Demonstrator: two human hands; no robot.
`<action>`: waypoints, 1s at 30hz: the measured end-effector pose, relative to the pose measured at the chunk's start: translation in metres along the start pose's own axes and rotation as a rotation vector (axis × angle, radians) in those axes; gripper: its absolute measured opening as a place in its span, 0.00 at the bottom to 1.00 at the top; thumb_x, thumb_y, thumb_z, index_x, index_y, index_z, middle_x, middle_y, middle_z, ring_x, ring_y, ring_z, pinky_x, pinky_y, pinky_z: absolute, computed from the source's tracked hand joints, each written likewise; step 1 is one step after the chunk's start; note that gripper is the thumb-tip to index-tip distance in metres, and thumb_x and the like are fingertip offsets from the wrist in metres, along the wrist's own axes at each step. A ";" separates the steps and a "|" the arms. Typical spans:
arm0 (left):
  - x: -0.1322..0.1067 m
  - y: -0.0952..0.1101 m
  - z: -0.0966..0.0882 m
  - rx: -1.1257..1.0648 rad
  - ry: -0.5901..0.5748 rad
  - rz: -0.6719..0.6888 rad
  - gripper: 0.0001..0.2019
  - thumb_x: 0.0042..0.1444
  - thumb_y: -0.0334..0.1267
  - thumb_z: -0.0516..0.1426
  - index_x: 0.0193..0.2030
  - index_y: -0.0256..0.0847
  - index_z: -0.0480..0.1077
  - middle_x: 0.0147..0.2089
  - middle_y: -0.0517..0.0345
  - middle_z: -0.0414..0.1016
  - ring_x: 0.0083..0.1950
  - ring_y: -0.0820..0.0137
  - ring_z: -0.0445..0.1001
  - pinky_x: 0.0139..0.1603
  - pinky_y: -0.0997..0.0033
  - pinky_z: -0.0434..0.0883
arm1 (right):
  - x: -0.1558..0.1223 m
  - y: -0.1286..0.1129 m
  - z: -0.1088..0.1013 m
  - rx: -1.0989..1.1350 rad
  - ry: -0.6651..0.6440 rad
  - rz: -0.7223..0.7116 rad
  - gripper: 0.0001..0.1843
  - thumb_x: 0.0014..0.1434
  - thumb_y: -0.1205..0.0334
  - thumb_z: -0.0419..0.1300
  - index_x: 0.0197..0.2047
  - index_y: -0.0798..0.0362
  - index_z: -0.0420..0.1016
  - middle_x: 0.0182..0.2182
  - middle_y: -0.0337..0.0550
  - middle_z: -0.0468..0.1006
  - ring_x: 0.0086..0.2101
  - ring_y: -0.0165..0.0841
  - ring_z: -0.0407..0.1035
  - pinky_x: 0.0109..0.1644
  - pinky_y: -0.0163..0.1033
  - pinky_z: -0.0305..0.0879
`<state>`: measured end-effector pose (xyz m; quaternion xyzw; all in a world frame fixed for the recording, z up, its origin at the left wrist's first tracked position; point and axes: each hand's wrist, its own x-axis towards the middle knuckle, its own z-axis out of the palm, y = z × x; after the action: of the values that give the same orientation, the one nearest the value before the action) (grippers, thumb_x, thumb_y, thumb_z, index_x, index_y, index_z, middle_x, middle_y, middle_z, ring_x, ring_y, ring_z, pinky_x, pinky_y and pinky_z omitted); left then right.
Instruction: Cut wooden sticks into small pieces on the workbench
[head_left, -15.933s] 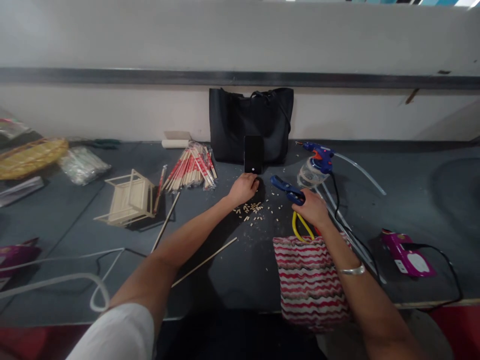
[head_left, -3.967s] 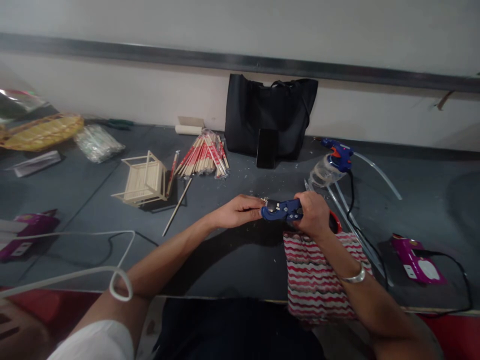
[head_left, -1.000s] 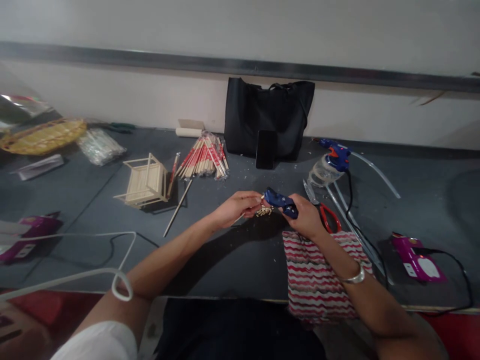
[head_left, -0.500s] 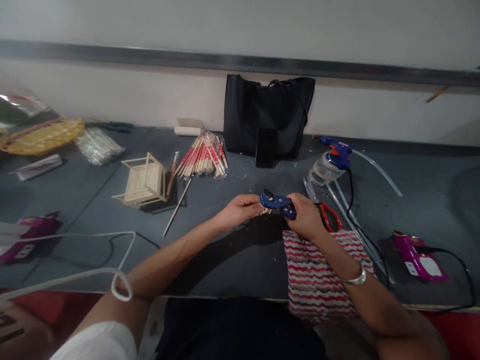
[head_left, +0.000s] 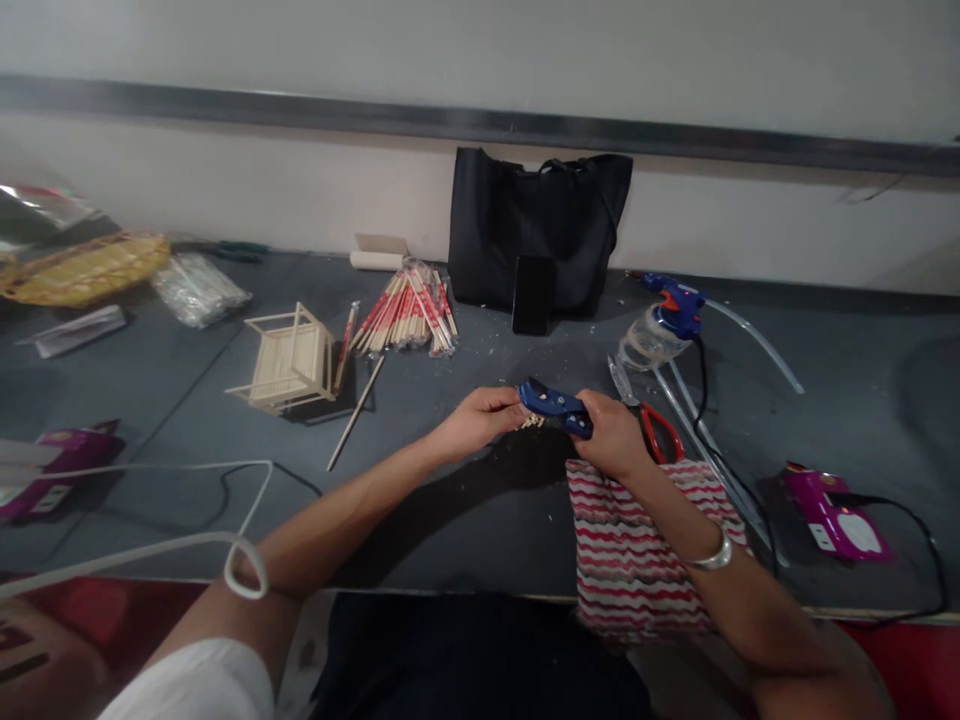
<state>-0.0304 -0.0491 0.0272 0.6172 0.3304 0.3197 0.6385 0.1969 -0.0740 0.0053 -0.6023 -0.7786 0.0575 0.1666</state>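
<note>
My right hand [head_left: 611,435] is wrapped around the handles of a blue hand cutter [head_left: 553,401], whose jaws point left. At those jaws my left hand [head_left: 480,420] is closed in a pinch; whatever lies between its fingers is too small and hidden to make out. Small pale cut pieces [head_left: 532,422] lie in a little heap just under the cutter. Beside my right hand are red-handled scissors [head_left: 660,432], partly covered by the hand. A striped cloth [head_left: 637,560] lies beneath my right wrist and hangs over the table's front edge.
Left of centre stands a small wooden stick frame [head_left: 285,360], near a single stick [head_left: 356,412] and wrapped chopsticks [head_left: 409,310]. A phone [head_left: 533,295] leans on a black bag [head_left: 540,230]. A blue glue gun [head_left: 679,308] rests on a jar; purple boxes [head_left: 840,512] and cables lie right and left.
The blue cutter has tilted slightly in my right hand, its handles appearing a little closer together. Both hands stay almost in place, and the surrounding things have not moved.
</note>
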 end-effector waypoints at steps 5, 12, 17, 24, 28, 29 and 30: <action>0.000 0.002 0.000 0.060 0.009 0.056 0.20 0.54 0.54 0.61 0.28 0.36 0.69 0.24 0.66 0.57 0.28 0.76 0.55 0.29 0.75 0.54 | 0.000 0.002 0.003 -0.028 -0.006 -0.016 0.09 0.46 0.65 0.58 0.32 0.47 0.62 0.30 0.42 0.75 0.32 0.37 0.68 0.36 0.37 0.56; 0.002 0.000 0.001 0.122 0.030 0.069 0.21 0.53 0.56 0.59 0.27 0.37 0.68 0.24 0.64 0.59 0.29 0.75 0.56 0.30 0.74 0.57 | 0.001 0.001 0.003 -0.034 -0.052 -0.007 0.08 0.47 0.65 0.57 0.33 0.47 0.63 0.31 0.43 0.76 0.33 0.37 0.69 0.37 0.38 0.57; 0.002 0.001 0.003 0.130 0.054 0.077 0.21 0.54 0.56 0.59 0.25 0.38 0.67 0.24 0.65 0.58 0.29 0.74 0.57 0.31 0.74 0.58 | 0.000 -0.001 0.000 -0.055 -0.071 0.014 0.06 0.47 0.64 0.57 0.30 0.47 0.63 0.29 0.42 0.77 0.31 0.36 0.68 0.35 0.37 0.54; 0.003 0.001 0.000 0.065 0.028 0.016 0.20 0.53 0.56 0.60 0.28 0.38 0.66 0.23 0.67 0.57 0.26 0.77 0.55 0.27 0.75 0.55 | 0.000 -0.014 -0.005 -0.138 -0.196 0.213 0.03 0.51 0.60 0.59 0.30 0.47 0.68 0.28 0.41 0.80 0.30 0.36 0.72 0.31 0.36 0.51; 0.006 -0.002 -0.008 0.028 -0.068 -0.112 0.19 0.56 0.54 0.59 0.28 0.39 0.63 0.21 0.67 0.61 0.22 0.79 0.54 0.24 0.76 0.52 | 0.003 -0.021 -0.010 -0.205 -0.260 0.268 0.03 0.55 0.60 0.58 0.33 0.47 0.73 0.31 0.44 0.82 0.32 0.37 0.74 0.31 0.36 0.51; 0.007 -0.002 -0.009 0.021 -0.094 -0.141 0.19 0.57 0.53 0.58 0.29 0.39 0.63 0.21 0.66 0.62 0.21 0.79 0.54 0.23 0.76 0.51 | 0.003 -0.022 -0.010 -0.216 -0.274 0.272 0.04 0.56 0.60 0.58 0.34 0.48 0.73 0.31 0.44 0.83 0.32 0.37 0.75 0.31 0.36 0.51; 0.007 -0.003 -0.011 0.014 -0.114 -0.163 0.18 0.58 0.53 0.58 0.30 0.39 0.64 0.21 0.67 0.62 0.21 0.79 0.54 0.23 0.76 0.51 | 0.004 -0.022 -0.011 -0.222 -0.283 0.271 0.04 0.56 0.60 0.58 0.35 0.48 0.74 0.32 0.44 0.83 0.32 0.37 0.75 0.31 0.36 0.52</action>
<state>-0.0347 -0.0371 0.0241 0.6099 0.3449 0.2285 0.6759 0.1791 -0.0776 0.0231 -0.7020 -0.7076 0.0773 -0.0208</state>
